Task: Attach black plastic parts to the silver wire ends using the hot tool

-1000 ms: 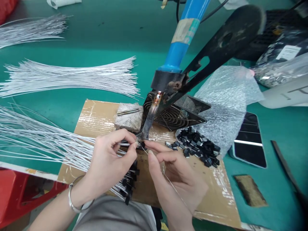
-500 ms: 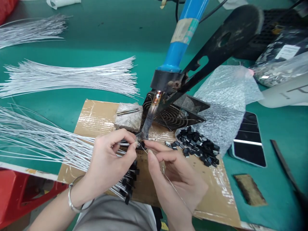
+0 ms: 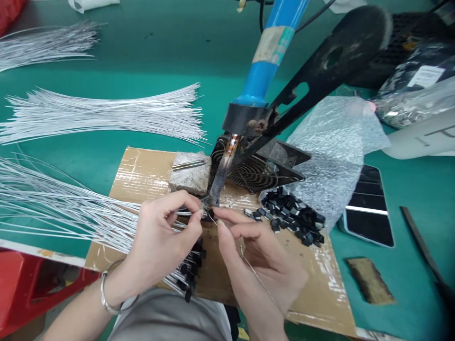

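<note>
A blue-handled soldering iron (image 3: 261, 71) is fixed in a black stand, its dark tip (image 3: 217, 189) pointing down between my hands. My left hand (image 3: 163, 232) is closed in a pinch just left of the tip, on what looks like the end of a white wire; the fingertips hide most of it. My right hand (image 3: 266, 265) pinches a thin strand of solder wire (image 3: 259, 278), whose end reaches the spot under the tip. White wires (image 3: 92, 218) run beneath my left hand, several ending in black connectors (image 3: 190, 274) by my lap.
Loose black connectors (image 3: 293, 215) lie on the cardboard (image 3: 320, 284), beside bubble wrap (image 3: 327, 142). A fan (image 3: 256, 175) and a grey block (image 3: 188, 175) stand behind the tip. Right: a phone (image 3: 368, 206), a brown pad (image 3: 371, 280). Another wire bundle (image 3: 106, 113) lies left.
</note>
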Action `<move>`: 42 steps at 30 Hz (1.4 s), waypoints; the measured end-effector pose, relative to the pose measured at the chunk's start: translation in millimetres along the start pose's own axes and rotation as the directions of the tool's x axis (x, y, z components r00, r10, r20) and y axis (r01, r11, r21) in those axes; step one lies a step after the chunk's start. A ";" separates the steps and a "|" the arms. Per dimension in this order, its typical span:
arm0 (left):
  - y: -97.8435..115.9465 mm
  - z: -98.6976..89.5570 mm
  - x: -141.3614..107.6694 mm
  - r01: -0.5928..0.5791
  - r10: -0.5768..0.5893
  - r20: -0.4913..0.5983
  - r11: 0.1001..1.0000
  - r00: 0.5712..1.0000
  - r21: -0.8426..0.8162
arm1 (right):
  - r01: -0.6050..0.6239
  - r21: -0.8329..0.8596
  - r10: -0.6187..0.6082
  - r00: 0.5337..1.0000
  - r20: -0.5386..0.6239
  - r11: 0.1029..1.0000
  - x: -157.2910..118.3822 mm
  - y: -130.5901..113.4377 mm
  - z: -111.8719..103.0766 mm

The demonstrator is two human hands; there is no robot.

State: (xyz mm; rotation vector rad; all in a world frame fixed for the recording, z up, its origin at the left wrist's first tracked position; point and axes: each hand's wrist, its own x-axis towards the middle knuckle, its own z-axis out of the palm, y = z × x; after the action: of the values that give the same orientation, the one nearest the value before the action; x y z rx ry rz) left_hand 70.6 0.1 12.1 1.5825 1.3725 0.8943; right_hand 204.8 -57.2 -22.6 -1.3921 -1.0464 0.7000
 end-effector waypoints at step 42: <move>-1.3 0.3 -2.2 -0.020 0.021 0.011 1.000 1.000 -0.014 | 0.007 -0.019 -0.008 1.000 -0.020 1.000 -0.1 0.9 -0.6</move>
State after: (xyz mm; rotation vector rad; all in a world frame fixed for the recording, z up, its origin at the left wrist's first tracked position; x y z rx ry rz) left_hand 70.0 -2.0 10.9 1.5914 1.3413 0.9038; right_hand 205.5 -57.4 -23.5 -1.4085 -1.0447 0.6709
